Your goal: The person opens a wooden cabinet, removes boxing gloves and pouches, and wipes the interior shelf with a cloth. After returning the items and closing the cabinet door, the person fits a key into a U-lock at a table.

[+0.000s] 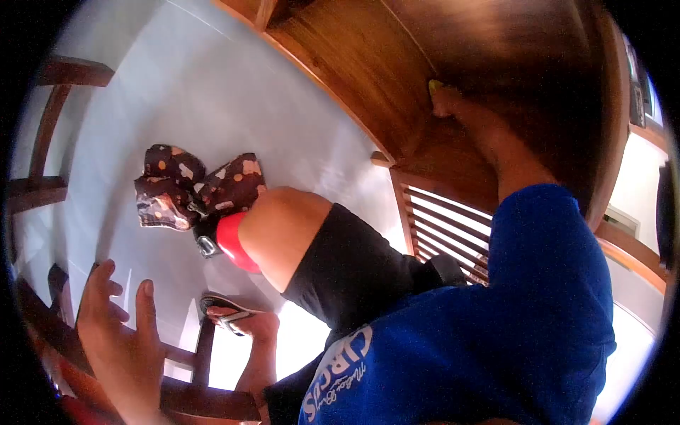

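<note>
My right hand (445, 103) reaches onto a brown wooden panel (354, 57) of a piece of furniture, up by the inner corner. Its fingers are closed on a small yellow-green thing (435, 86), mostly hidden, whose kind I cannot make out. At the lower left, my left hand (122, 340) is raised with the fingers spread, holding nothing. It appears in front of a dark wooden chair frame (205, 400); whether it touches the wood, I cannot tell.
A dark brown patterned cloth (170, 185) lies crumpled on the grey floor (297, 106). Beside my bare knee is a red and black object (236, 241), partly covered. Wooden slats (450, 223) adjoin the panel. My foot wears a flip-flop (230, 320). More wooden furniture (53, 127) stands left.
</note>
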A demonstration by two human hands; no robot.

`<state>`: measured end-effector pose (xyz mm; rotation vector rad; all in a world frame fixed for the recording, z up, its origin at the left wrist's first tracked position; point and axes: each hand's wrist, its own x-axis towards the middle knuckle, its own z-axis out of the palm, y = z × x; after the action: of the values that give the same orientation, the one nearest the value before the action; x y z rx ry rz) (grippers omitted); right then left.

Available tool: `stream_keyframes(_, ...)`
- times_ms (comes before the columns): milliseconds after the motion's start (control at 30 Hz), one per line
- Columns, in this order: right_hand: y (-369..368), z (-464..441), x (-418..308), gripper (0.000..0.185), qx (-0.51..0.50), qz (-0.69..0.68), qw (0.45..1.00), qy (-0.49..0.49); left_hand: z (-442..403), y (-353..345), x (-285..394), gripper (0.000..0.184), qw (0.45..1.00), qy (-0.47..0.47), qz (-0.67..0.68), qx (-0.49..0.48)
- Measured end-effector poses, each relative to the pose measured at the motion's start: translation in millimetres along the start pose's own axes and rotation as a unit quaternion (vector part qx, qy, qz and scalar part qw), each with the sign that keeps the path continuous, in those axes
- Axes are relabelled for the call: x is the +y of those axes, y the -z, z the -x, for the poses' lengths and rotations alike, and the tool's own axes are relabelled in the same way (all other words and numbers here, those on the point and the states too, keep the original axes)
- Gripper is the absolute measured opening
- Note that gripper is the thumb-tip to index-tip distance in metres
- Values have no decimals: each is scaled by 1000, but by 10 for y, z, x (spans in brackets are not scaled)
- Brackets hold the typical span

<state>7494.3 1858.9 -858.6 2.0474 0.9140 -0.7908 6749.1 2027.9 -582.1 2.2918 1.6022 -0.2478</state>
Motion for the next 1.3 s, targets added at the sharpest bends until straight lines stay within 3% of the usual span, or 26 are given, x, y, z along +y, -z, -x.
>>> stream_keyframes(133,-78,-215,-233,25,-68,-35,997,11,7,47,32,42,1000,-9,-13,3)
stream_keyframes(267,-100,-891,306,24,69,-213,971,-87,0,126,101,42,999,33,30,-16)
stream_keyframes(433,44,-1052,1,26,135,-143,958,-211,18,63,85,43,1000,2,21,3)
stream_keyframes(500,57,-1191,30,28,146,-9,973,-179,-21,64,103,44,1000,0,21,-14)
stream_keyframes(567,269,-1020,-234,29,150,9,976,-161,-42,108,112,45,999,9,18,-42)
stream_keyframes(700,1115,-649,-915,34,246,-146,948,-137,-77,108,97,47,999,-11,19,-41)
stream_keyframes(767,1458,-803,-1268,34,335,-184,921,-69,-74,99,98,48,999,-11,20,-37)
stream_keyframes(833,1914,-636,-1756,30,347,66,935,37,-70,96,91,48,999,-15,17,-44)
stream_keyframes(867,2118,-668,-1960,30,371,88,921,80,-71,103,85,48,999,-14,14,-44)
stream_keyframes(967,2293,-862,-2306,30,406,-12,905,128,-76,107,155,48,999,21,21,-41)
stream_keyframes(1167,2397,-1217,-2328,30,425,-91,893,116,-83,103,63,48,999,-15,34,-30)
stream_keyframes(1300,2440,-1391,-2137,29,437,-120,885,109,-112,119,161,47,995,57,63,-52)
